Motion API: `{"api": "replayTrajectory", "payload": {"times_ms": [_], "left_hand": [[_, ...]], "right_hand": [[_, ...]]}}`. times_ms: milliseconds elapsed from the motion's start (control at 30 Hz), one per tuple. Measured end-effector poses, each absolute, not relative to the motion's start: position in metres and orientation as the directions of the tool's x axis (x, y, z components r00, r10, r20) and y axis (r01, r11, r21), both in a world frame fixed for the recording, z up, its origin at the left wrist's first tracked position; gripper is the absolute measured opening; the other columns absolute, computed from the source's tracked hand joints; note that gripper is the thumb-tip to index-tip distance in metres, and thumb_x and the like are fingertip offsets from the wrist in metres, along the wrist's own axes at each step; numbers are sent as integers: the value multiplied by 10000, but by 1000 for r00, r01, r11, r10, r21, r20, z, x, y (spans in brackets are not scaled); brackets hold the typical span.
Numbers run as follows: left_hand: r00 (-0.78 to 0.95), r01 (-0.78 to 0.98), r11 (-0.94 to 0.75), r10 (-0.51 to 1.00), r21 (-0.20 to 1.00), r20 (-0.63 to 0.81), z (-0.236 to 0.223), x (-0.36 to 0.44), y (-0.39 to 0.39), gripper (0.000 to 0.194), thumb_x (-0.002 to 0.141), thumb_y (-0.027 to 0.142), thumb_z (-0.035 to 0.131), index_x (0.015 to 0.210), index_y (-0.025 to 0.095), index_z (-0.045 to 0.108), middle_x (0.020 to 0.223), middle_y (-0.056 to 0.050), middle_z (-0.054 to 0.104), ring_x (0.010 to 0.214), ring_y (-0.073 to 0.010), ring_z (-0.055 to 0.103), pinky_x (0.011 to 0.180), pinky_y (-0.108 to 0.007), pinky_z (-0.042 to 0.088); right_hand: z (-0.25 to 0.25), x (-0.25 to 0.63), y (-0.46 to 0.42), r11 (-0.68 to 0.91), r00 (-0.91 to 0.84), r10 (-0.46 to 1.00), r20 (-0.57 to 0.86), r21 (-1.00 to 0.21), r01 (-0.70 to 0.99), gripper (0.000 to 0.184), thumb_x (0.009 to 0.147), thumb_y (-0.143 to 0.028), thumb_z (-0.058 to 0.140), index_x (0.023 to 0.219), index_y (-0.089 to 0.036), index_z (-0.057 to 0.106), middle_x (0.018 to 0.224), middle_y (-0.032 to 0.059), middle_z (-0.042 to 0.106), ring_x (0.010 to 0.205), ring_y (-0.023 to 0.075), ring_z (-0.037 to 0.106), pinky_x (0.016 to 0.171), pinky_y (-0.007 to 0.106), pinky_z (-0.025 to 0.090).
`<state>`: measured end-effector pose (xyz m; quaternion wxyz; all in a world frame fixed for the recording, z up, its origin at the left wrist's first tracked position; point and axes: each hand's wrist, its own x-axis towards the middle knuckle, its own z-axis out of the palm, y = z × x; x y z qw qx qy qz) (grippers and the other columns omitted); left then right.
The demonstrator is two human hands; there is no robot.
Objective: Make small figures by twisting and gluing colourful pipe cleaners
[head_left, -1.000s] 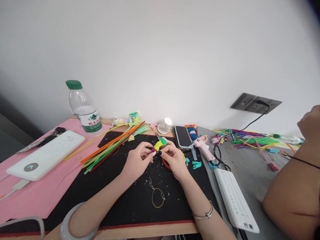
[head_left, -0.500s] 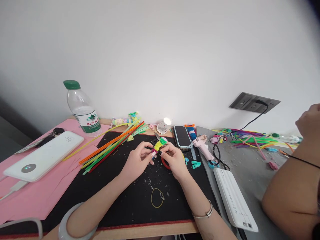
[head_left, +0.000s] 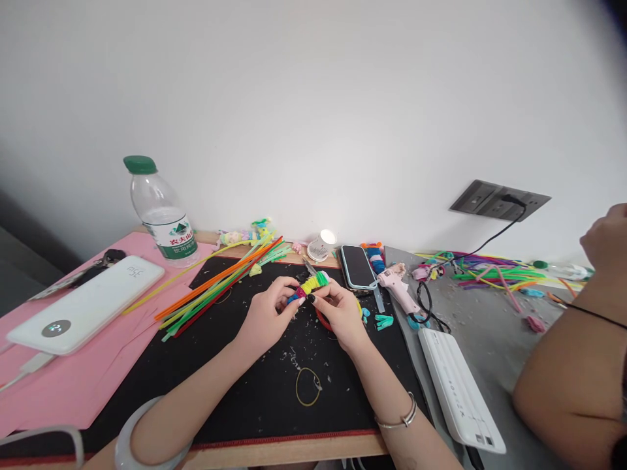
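Both my hands meet over the black mat point(head_left: 255, 385), pinching a small coil of twisted pipe cleaner point(head_left: 309, 287) banded green, yellow, pink and blue. My left hand point(head_left: 267, 316) grips its lower blue end with fingers closed. My right hand point(head_left: 340, 312) holds the upper part between thumb and fingertips. A fan of long coloured pipe cleaners point(head_left: 220, 281) lies just left of my hands. Under my right hand a red ring point(head_left: 324, 322) shows partly.
A water bottle point(head_left: 159, 212) and a white power bank point(head_left: 83, 303) stand on pink paper at the left. A phone point(head_left: 357, 266), a pink glue gun point(head_left: 399, 290) and a white keyboard point(head_left: 458, 391) lie right. Another person's arm point(head_left: 573, 365) fills the right edge. A yellow loop point(head_left: 308, 386) lies nearer me.
The coil has turned in my fingers, so a blue band now shows at its lower end. My hands stayed in the same spot.
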<state>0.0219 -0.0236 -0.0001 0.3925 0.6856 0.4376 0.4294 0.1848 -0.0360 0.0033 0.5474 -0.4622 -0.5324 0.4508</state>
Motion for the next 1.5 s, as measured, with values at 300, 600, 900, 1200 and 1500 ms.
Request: {"api": "replayTrajectory", "payload": {"times_ms": [300,600,900,1200,1500], "left_hand": [[209,337,-340,936,878,282,-4,21,-22,217,805,245,565,1020,215,569,753,2,661,602,-135,618,614,-260,493],[232,379,-344,934,859,272,-7,20,-19,166,807,254,576,966,212,596,747,2,665,639,-139,618,643,-262,492],[476,418,-575,798,703,370,-3,17,-20,107,853,207,510,885,201,612,818,-14,649,724,-146,588,663,-258,448],[486,412,-564,800,716,351,0,18,-22,97,859,195,496,836,202,590,805,-12,642,732,-155,591,679,-257,439],[457,384,-511,829,769,322,2,18,-19,160,868,234,515,836,195,667,709,1,639,659,-138,603,658,-244,450]], "right_hand": [[-1,187,-35,252,125,945,303,-915,316,62,731,-223,671,683,-200,701,1217,89,477,1085,235,528,894,376,441],[5,184,-42,350,81,851,518,-677,648,122,784,-152,606,686,-209,650,1192,85,474,1200,258,412,1005,458,320],[10,188,-42,450,-40,781,624,-517,728,119,828,-114,506,761,-201,550,1144,91,470,1115,247,430,923,430,368],[12,188,-44,477,-73,773,630,-501,722,122,850,-117,461,801,-214,516,1123,93,475,1089,242,444,900,420,387],[11,187,-45,498,-115,779,616,-498,710,129,852,-103,456,808,-214,505,1116,91,489,1105,231,448,931,410,377]]}}
